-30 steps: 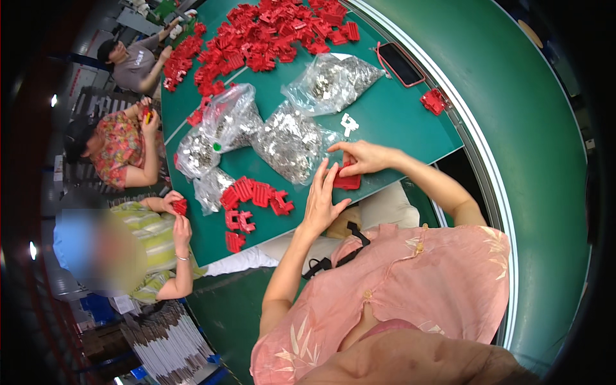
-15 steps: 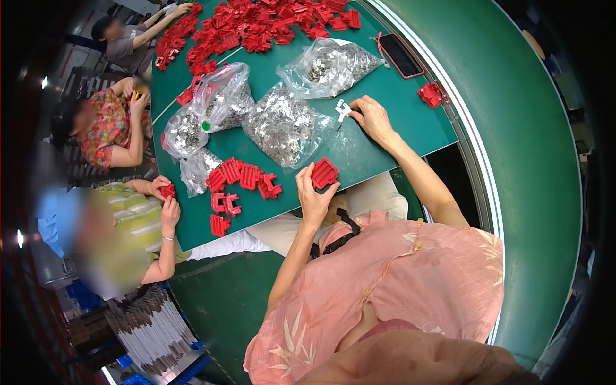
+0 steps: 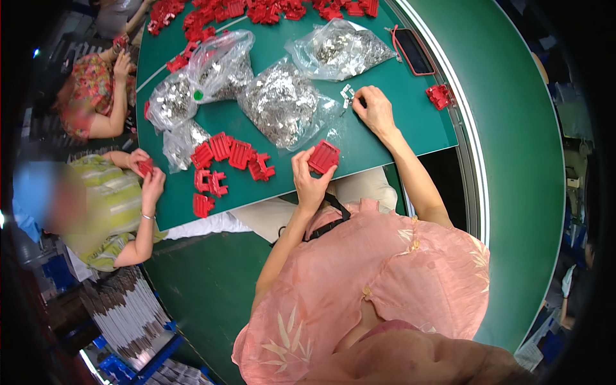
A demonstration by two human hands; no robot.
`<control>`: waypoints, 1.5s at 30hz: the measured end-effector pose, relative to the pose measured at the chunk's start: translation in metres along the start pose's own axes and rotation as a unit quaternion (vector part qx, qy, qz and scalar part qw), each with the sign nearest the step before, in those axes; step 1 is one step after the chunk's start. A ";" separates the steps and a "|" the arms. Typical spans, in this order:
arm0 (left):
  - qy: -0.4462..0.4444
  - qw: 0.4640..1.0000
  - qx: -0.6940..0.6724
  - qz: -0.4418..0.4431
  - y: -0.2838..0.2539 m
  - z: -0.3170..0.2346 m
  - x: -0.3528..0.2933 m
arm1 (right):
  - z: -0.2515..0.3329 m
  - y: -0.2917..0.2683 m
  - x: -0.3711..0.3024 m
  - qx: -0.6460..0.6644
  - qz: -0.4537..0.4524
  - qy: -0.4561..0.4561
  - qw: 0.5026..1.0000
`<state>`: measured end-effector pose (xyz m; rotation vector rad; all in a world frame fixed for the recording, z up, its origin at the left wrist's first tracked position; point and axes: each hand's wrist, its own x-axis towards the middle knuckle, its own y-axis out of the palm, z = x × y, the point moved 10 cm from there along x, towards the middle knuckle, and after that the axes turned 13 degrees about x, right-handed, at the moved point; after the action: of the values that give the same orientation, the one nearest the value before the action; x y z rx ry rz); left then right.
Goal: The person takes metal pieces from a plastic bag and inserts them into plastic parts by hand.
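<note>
My left hand (image 3: 310, 185) grips a red plastic part (image 3: 325, 157) by its edges, just above the table's near edge. Farther right, my right hand (image 3: 377, 110) is over the table with thumb and forefinger curled together. Small silvery metal pieces (image 3: 347, 95) lie by its fingertips; whether the pinch holds one is hidden. Beyond and between the hands rests a clear plastic bag (image 3: 279, 106) full of such metal pieces. Several more red plastic parts (image 3: 240, 154) are grouped on the table left of my left hand.
More bags of metal pieces (image 3: 221, 72) stand on the green table (image 3: 256, 197). A heap of red parts (image 3: 276, 9) fills its far end. A phone (image 3: 414, 51) and another red part (image 3: 439, 96) lie at the right. Co-workers sit along the left; the nearest person's hand (image 3: 151, 186) holds a red part.
The view has shifted a little. My right hand's fingers have curled in more beside the metal pieces. In my left hand the red part is turned at a different angle.
</note>
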<state>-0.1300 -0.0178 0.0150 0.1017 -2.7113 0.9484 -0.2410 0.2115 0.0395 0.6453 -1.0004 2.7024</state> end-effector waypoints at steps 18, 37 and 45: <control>0.038 0.995 0.032 -0.089 -0.007 -0.016 -0.001 | 0.089 0.039 -0.045 0.225 0.207 0.130 0.943; 0.065 0.995 0.015 -0.080 -0.008 -0.012 -0.002 | 0.051 0.090 -0.052 0.365 0.413 0.226 0.803; 0.072 0.993 0.018 -0.096 -0.011 -0.011 -0.006 | 0.136 0.083 -0.003 0.225 0.284 -0.056 0.930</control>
<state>-0.1201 -0.0196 0.0283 0.2856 -2.5001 0.9115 -0.2195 0.0594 0.0831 0.6685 -0.6577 3.5007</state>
